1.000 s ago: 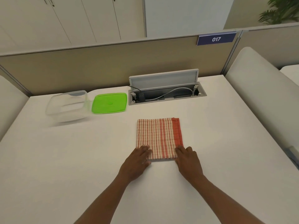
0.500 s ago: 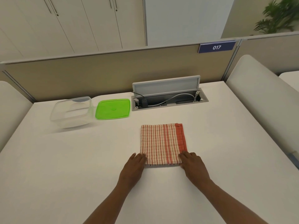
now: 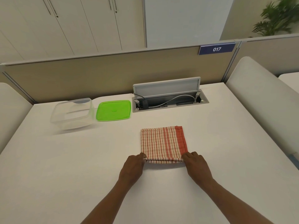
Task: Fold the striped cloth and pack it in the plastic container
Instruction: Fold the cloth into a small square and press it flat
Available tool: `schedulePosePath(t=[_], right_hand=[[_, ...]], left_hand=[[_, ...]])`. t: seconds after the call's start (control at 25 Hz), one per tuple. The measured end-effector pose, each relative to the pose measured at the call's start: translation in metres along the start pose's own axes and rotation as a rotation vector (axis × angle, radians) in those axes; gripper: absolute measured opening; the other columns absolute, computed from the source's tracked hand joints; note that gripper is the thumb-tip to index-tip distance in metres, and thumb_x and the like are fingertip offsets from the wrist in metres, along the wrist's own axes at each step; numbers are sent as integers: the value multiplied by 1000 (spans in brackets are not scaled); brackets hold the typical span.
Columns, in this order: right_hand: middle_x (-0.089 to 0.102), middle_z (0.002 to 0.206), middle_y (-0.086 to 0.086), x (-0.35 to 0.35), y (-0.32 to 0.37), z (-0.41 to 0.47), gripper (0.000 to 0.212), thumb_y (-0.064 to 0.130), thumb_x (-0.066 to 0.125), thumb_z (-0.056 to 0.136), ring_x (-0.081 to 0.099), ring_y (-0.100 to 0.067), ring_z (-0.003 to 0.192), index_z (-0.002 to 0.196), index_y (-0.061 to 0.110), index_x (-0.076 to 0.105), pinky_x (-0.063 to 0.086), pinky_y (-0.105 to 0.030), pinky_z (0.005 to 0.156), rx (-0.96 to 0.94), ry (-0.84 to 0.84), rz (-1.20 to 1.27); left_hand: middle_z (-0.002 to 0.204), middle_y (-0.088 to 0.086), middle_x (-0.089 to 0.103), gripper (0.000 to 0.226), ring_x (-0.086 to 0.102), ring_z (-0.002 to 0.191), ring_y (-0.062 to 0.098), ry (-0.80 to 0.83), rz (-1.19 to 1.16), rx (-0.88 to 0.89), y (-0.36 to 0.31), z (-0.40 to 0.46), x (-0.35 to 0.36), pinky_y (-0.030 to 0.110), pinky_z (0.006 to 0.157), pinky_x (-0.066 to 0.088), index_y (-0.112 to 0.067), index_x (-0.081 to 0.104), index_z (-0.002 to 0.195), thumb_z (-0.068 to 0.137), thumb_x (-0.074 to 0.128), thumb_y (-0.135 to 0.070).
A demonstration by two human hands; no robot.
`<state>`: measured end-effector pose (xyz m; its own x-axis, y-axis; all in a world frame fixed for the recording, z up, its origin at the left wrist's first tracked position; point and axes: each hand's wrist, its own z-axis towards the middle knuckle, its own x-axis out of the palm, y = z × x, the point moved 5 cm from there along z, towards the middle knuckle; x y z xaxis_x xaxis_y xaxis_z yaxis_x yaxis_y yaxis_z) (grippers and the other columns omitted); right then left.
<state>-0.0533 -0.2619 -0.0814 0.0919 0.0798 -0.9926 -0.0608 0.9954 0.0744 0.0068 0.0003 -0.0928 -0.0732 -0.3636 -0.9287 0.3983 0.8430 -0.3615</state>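
The red-and-white striped cloth lies folded into a rectangle in the middle of the white table. My left hand pinches its near left corner and my right hand pinches its near right corner; the near edge is lifted slightly off the table. A clear plastic container stands open and empty at the back left, well apart from both hands. Its green lid lies flat just to the right of it.
An open cable box with a raised grey flap and cables sits in the table behind the cloth. A beige partition with a "017" sign runs along the back edge. White padded dividers flank the table left and right.
Both hands went from lying flat on the cloth's near corners to gripping them, and the near edge has risen a little. The camera tilted up slightly.
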Motion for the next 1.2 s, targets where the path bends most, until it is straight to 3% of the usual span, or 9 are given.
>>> schedulePosePath(t=[0.16, 0.36, 0.44, 0.56, 0.68, 0.88, 1.08, 1.2], right_hand=[[64, 73, 2, -19, -1, 13, 16, 6, 65, 80, 53, -19, 65, 86, 19, 59, 34, -26, 53, 101, -26, 132], [62, 87, -1, -44, -5, 45, 16, 19, 51, 90, 56, -20, 78, 106, 21, 54, 49, -33, 63, 228, -76, 419], [63, 90, 3, -51, -7, 61, 18, 19, 51, 92, 58, -17, 78, 110, 20, 53, 49, -29, 63, 234, -102, 514], [65, 90, 5, -57, -11, 84, 18, 23, 49, 96, 65, -15, 76, 113, 19, 50, 54, -23, 61, 265, -82, 619], [65, 88, 3, -56, -17, 102, 23, 32, 51, 96, 66, -15, 72, 115, 19, 50, 55, -21, 58, 316, -74, 646], [69, 102, -4, -42, -32, 129, 29, 37, 52, 96, 63, -17, 75, 118, 18, 50, 56, -31, 67, 455, -65, 654], [70, 108, -8, -21, -40, 146, 25, 30, 52, 97, 61, -19, 76, 118, 17, 50, 54, -31, 69, 560, -22, 604], [69, 109, -9, -14, -44, 156, 26, 29, 53, 96, 66, -25, 85, 118, 15, 50, 54, -34, 73, 592, -7, 579]], left_hand=[[86, -2, 72, 16, 61, 73, 19, -153, -101, -87, 0, 8, -20, 30, 78, 46, -20, 64, 106, 97, 54, -28], [86, -6, 72, 11, 63, 71, 13, -262, -402, -180, 4, 29, -41, 24, 62, 46, -18, 66, 100, 96, 56, -21], [87, -5, 72, 9, 64, 73, 15, -314, -469, -219, 7, 43, -49, 27, 62, 48, -18, 66, 99, 95, 57, -19], [87, -3, 72, 10, 64, 75, 14, -333, -505, -286, 14, 66, -54, 19, 60, 44, -17, 66, 99, 95, 58, -20], [88, -4, 72, 12, 65, 78, 17, -355, -536, -310, 19, 88, -59, 24, 62, 43, -19, 66, 99, 95, 56, -24], [96, 0, 68, 38, 61, 84, 15, -258, -603, -324, 19, 116, -50, 19, 64, 43, -18, 61, 117, 93, 50, -45], [97, 7, 70, 35, 67, 88, 24, -182, -556, -414, 28, 137, -29, 31, 74, 53, -19, 53, 128, 94, 59, -27], [98, 9, 70, 36, 66, 92, 25, -155, -522, -466, 32, 147, -20, 29, 77, 47, -17, 53, 128, 93, 59, -23]])
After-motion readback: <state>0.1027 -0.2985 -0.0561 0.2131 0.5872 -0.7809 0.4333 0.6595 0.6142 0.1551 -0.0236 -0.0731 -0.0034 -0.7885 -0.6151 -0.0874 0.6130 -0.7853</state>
